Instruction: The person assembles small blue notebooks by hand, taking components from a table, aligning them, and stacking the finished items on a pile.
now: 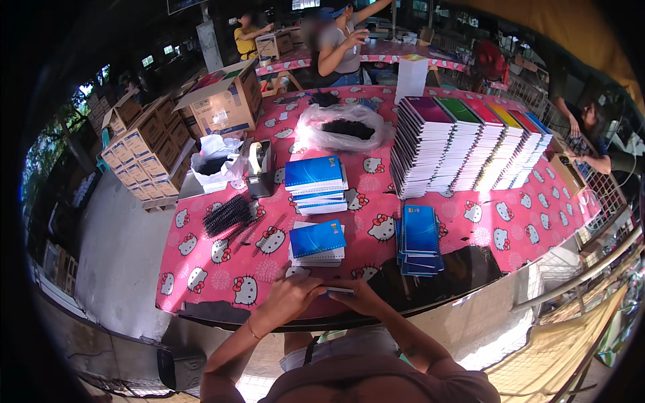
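At the table's near edge, my left hand (290,296) and my right hand (363,297) are closed around a thin notebook (340,290), seen almost edge-on. Its white page edge faces up, and much of it is hidden by my fingers. Just beyond lies a low stack of blue-covered notebooks (318,238) on white sheets. Farther back stands a taller stack of blue notebooks (314,174). To the right is a pile of blue covers or thin notebooks (420,230). Black spiral binding coils (227,215) lie to the left, some loose beside the bundle.
A pink patterned cloth (376,258) covers the table. Tall stacks of spiral notebooks (463,144) stand back right. A plastic bag (311,127) of black coils, a tape dispenser (259,176) and cardboard boxes (225,107) stand farther back. Other people (342,50) are beyond the table.
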`<state>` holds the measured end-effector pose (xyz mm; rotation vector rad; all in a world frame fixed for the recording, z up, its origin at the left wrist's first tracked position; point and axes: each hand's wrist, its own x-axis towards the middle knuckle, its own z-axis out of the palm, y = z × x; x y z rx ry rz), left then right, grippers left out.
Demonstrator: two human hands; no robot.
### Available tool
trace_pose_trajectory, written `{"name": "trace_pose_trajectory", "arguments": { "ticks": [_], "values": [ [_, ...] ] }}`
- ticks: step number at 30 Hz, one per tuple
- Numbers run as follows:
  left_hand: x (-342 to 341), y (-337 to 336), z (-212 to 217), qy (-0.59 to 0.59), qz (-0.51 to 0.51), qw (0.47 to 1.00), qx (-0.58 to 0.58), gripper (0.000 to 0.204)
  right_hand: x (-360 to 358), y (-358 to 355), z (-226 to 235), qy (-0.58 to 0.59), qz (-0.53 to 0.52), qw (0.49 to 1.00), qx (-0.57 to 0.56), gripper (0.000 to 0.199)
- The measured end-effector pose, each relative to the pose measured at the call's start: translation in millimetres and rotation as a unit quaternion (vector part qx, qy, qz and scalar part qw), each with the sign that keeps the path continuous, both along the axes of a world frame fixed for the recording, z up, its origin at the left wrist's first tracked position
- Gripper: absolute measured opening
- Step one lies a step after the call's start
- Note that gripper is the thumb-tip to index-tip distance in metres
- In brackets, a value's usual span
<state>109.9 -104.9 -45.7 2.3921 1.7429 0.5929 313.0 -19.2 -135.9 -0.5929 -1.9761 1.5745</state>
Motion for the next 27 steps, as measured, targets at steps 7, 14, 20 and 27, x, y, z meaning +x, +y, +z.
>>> {"name": "trace_pose_trajectory", "arguments": {
  "ticks": [7, 14, 20, 27],
  "values": [
    [33.6, -11.9, -18.6, 0.187, 0.109, 0.972, 0.093, 0.067, -1.2, -5.5, 13.5, -0.002, -0.026, 0.999, -0.037, 0.032],
    [30.5, 4.1, -21.1, 0.221, 0.171, 0.949, 0.143, 0.087, -6.6, -13.0, 18.0, -0.024, -0.03, 0.999, 0.014, 0.036],
    [47.3, -22.7, -66.9, 0.126, 0.039, 0.985, 0.114, 0.088, 2.5, -6.8, 3.3, 0.054, -0.045, 0.997, 0.007, 0.042],
    [54.2, -25.1, -74.0, 0.08, 0.004, 0.989, 0.125, 0.086, 4.6, 6.0, 18.2, -0.018, -0.055, 0.998, 0.023, 0.041]
  ]
}}
